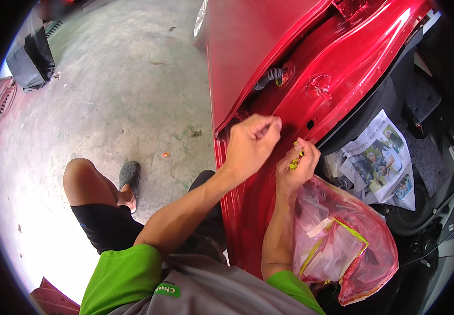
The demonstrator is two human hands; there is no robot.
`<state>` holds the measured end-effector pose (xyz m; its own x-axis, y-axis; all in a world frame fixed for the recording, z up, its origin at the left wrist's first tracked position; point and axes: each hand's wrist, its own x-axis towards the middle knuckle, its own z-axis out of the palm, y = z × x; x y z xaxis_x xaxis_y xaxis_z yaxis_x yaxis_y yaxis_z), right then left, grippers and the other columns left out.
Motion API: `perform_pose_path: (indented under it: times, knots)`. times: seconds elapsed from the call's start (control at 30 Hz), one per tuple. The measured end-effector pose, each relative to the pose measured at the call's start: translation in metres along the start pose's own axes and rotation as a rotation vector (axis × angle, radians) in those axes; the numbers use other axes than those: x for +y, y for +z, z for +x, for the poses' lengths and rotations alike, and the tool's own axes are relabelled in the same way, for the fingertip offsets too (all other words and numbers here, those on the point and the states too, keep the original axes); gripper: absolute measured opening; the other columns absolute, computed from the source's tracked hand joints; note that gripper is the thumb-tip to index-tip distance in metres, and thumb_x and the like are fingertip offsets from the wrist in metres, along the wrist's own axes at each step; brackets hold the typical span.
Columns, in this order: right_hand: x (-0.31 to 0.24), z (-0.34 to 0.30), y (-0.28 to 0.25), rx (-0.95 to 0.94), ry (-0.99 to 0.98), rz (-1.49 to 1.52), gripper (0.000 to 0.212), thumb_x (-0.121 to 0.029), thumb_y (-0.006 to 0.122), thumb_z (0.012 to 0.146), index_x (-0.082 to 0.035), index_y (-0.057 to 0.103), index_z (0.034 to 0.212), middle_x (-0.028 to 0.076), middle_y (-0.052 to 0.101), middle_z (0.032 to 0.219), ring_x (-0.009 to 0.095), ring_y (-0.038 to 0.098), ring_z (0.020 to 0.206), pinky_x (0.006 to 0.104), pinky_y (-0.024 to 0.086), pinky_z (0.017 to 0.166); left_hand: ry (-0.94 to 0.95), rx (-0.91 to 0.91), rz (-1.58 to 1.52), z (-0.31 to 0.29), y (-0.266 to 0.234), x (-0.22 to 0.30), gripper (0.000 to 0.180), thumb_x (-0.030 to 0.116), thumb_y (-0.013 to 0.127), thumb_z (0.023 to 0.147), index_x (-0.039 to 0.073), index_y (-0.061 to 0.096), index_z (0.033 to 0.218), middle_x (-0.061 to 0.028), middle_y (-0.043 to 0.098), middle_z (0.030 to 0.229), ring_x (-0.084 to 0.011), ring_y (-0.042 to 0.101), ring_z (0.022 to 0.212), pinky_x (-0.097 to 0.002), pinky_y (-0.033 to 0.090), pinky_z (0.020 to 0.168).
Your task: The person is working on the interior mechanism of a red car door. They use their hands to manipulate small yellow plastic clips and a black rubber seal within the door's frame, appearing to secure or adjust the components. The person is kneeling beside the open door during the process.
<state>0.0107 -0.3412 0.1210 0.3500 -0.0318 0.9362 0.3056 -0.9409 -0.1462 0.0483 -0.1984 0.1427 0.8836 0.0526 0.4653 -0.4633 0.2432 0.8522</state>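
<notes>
yellow scrap point(295, 161), right fingers point(309, 151) curled around it

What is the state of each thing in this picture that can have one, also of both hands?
Left hand: fingers curled; any contents cannot be seen.
Right hand: closed, gripping.
Yellow material: crumpled, held in that hand.
Plastic bag: crumpled, bulging.
Newspaper sheet: creased, partly spread.
Corrugated tube: curved, partly hidden.
Clog: worn on a foot.
</notes>
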Motion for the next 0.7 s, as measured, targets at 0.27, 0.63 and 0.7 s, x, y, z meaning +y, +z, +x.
perform_pose_path:
  times: [0.27,0.63,0.7]
  knots:
    - [0.014,-0.014,0.011,0.036,-0.092,0.023,0.032,0.014,0.063,0.086,0.004,0.069,0.116,0.019,0.064,0.107,0.031,0.067,0.09,0.0373,0.058,0.076,0.175,0.226,0.192,0.061,0.02,-0.004,0.022,0.009,0.073,0.098,-0.001,0.075,0.118,-0.006,0.069,0.081,-0.0088,0.06,0.068,-0.0262,0.049,0.063]
    - [0.012,-0.014,0.012,0.032,-0.063,0.045,0.031,0.015,0.063,0.085,0.004,0.07,0.113,0.018,0.065,0.104,0.031,0.068,0.089,0.0371,0.059,0.074,0.014,0.329,0.121,0.068,0.034,-0.007,0.02,0.011,0.072,0.098,-0.002,0.077,0.112,-0.0042,0.075,0.08,-0.0043,0.06,0.071,-0.0246,0.051,0.067]
    - [0.013,-0.014,0.012,0.037,-0.077,0.039,0.031,0.014,0.064,0.085,0.004,0.07,0.113,0.018,0.065,0.104,0.031,0.068,0.089,0.037,0.059,0.074,-0.03,0.298,0.062,0.069,0.033,-0.002,0.017,0.01,0.071,0.098,-0.002,0.077,0.107,-0.004,0.075,0.08,-0.0032,0.059,0.071,-0.0243,0.051,0.065]
